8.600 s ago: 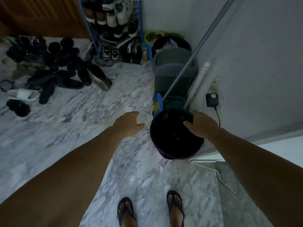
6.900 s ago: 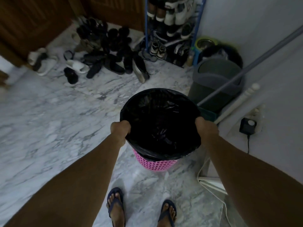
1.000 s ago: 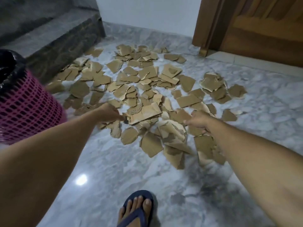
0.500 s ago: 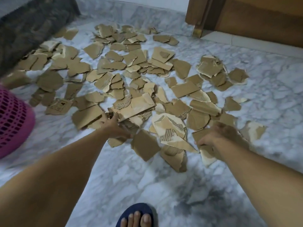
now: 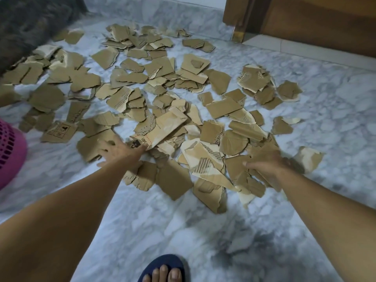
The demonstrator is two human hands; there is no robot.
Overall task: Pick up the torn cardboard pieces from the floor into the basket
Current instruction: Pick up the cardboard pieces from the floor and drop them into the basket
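Several torn brown cardboard pieces (image 5: 154,86) lie scattered over the marble floor (image 5: 162,224) in front of me. My left hand (image 5: 118,152) reaches into the near edge of the pile with fingers spread, resting on a flat piece (image 5: 91,145); its thumb side touches a long printed strip (image 5: 162,129). My right hand (image 5: 266,165) is blurred and curls round a cardboard piece (image 5: 263,150) at the pile's right front. The pink basket (image 5: 10,147) shows only as a wall at the left edge, apart from both hands.
A dark stone step (image 5: 30,21) rises at the top left, with pieces lying against its foot. A wooden door and frame (image 5: 305,21) stand at the top right. My foot in a blue sandal (image 5: 162,267) stands at the bottom edge.
I have leaned closer to the pile. My left hand has opened and spread over the pieces. My right hand has closed on a piece at the right. The basket has slid further out of view.
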